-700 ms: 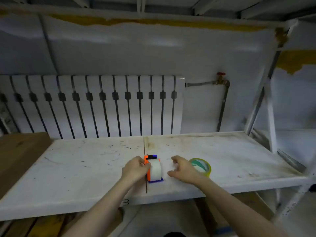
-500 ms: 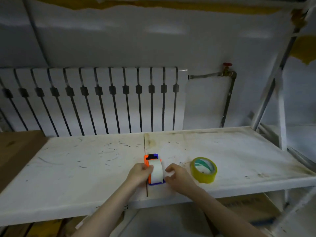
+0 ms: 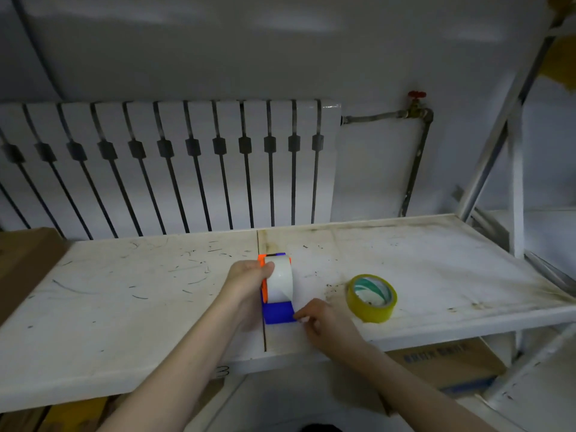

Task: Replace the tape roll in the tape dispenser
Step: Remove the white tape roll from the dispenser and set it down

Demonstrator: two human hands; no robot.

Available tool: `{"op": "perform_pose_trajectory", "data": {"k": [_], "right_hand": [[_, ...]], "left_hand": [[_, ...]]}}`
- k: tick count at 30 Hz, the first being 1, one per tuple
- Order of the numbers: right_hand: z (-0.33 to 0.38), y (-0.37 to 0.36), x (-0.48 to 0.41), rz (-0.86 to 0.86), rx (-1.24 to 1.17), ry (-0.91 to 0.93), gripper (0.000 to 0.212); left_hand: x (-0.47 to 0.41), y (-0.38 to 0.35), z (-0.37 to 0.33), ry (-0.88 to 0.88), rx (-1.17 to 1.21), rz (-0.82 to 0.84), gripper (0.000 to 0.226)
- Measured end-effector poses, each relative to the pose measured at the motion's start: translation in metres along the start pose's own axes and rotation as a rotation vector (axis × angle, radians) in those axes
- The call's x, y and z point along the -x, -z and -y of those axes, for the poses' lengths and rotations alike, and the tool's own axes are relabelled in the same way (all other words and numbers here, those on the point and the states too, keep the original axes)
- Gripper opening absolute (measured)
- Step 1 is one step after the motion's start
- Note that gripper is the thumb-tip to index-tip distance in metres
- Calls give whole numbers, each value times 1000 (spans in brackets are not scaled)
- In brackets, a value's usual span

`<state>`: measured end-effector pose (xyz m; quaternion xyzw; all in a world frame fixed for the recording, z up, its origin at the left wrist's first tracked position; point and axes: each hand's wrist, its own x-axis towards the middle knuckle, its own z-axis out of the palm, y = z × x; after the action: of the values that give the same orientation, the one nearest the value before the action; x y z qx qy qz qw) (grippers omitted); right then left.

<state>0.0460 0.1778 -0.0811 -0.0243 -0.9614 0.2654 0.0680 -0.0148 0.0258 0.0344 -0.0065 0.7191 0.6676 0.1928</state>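
An orange and blue tape dispenser (image 3: 277,311) stands on the white shelf (image 3: 124,307) with a white tape roll (image 3: 280,280) seated in it. My left hand (image 3: 246,282) grips the dispenser's orange side, thumb resting on the roll. My right hand (image 3: 324,321) is at the blue front end, fingertips pinched at the lower right corner where the tape's loose end comes down. A yellow tape roll (image 3: 372,299) lies flat on the shelf, just right of my right hand.
A white radiator (image 3: 168,166) stands behind the shelf, with a pipe and red valve (image 3: 416,104) to its right. White rack posts (image 3: 514,188) rise at the right. Cardboard boxes (image 3: 445,361) sit below the shelf, and a brown board (image 3: 25,263) lies at the left.
My right hand slid from the roll's right side down to the dispenser's blue front end. The left hand kept its hold. The camera moved closer and tilted down.
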Motion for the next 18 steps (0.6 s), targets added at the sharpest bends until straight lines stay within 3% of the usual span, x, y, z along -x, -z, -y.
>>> {"op": "perform_pose_trajectory", "data": {"k": [3, 8, 14, 18], "right_hand": [[8, 18, 0, -44, -43, 8, 21], [45, 60, 10, -165, -515, -16, 13], [49, 67, 28, -231, -458, -35, 13], [43, 72, 38, -256, -569, -73, 7]], "left_hand": [[7, 1, -7, -25, 10, -4, 18], [21, -5, -6, -45, -9, 18, 7], [36, -13, 4, -55, -27, 20, 14], [41, -20, 8, -22, -21, 14, 38]]}}
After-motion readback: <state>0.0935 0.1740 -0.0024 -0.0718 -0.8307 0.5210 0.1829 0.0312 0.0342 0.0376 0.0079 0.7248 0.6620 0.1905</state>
